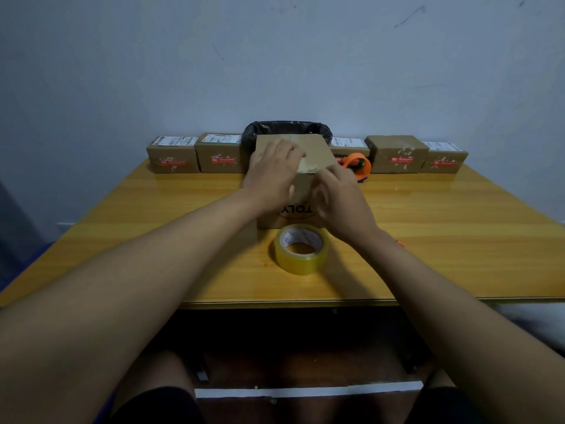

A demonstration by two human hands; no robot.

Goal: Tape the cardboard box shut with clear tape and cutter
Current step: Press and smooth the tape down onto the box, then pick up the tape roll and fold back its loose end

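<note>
A brown cardboard box (pixel 315 151) stands in the middle of the wooden table, with upside-down lettering on its near face. My left hand (pixel 270 172) lies flat on the box's top flaps and near left corner, pressing them down. My right hand (pixel 342 200) is at the box's near right edge, fingers curled against the front face and flap edge. A roll of clear tape (pixel 302 248) lies flat on the table just in front of the box, untouched. An orange tape cutter (pixel 356 163) sits behind the box to the right, partly hidden by it.
Several small taped parcels (pixel 172 155) line the table's (pixel 153 240) far edge on both sides. A bin with a black bag (pixel 289 127) stands behind the box. A pale wall rises right behind them. My legs show below the near table edge.
</note>
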